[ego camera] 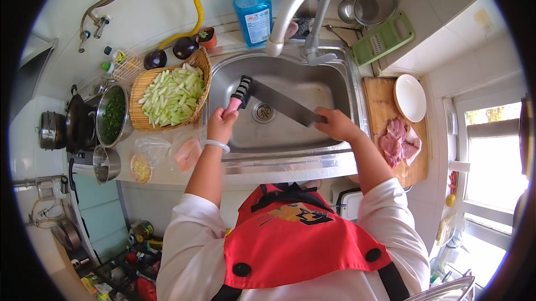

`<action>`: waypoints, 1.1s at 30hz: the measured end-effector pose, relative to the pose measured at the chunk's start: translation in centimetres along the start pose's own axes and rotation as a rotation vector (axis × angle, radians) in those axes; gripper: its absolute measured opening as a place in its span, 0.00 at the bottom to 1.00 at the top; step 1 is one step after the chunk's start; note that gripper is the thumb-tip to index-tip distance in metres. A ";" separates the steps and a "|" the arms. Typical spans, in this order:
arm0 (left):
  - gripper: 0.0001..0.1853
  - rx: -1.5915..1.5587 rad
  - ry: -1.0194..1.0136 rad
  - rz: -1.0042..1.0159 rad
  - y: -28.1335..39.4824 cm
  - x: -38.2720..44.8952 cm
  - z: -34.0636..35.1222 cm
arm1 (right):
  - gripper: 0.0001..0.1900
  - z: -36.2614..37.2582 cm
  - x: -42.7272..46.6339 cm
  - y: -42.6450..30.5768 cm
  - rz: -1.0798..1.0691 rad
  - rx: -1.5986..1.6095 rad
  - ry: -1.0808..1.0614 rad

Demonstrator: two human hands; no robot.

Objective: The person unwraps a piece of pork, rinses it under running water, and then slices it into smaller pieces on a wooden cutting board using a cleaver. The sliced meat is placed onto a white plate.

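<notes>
Over the stainless steel sink (293, 137), my left hand (220, 123) grips the pink handle of a knife sharpener (240, 93), whose black slotted head points away from me. My right hand (337, 124) holds a cleaver (287, 102) by its handle, which my fingers hide. The broad blade slants up and to the left, its far end meeting the side of the sharpener head. Whether the edge sits in a slot I cannot tell. Below the blade lies the sink drain (264, 112). A pale bangle (217, 146) circles my left wrist.
Left of the sink stand a wicker basket (138, 104) of cut pale green vegetable, a bowl of chopped greens (112, 112) and two eggplants (186, 47). A cutting board (374, 100) with raw meat (395, 142) and a white plate (410, 98) lies right. The faucet (312, 45) arches over the sink's back.
</notes>
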State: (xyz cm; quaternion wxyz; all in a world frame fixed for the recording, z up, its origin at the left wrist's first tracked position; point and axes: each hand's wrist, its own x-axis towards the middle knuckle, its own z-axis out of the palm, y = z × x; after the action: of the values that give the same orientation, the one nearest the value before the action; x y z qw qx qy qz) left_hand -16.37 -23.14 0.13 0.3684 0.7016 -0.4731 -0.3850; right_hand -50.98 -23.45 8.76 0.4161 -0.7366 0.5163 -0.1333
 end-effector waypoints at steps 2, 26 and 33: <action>0.19 0.076 -0.058 0.005 -0.5 0.2 -0.7 | 0.20 -1.3 -0.2 1.2 0.045 -0.117 0.014; 0.19 0.258 -0.187 0.071 1.6 -3.5 1.1 | 0.42 -5.9 6.0 2.9 0.253 -0.348 0.121; 0.21 0.282 -0.209 0.094 2.6 -2.0 3.6 | 0.29 -4.9 5.9 5.9 0.249 -0.402 -0.010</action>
State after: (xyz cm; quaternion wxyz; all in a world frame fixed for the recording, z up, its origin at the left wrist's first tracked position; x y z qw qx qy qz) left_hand -21.08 -22.49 1.25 0.2328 0.6797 -0.5903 -0.3679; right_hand -55.31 -31.61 6.02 0.2770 -0.7360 0.6171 0.0282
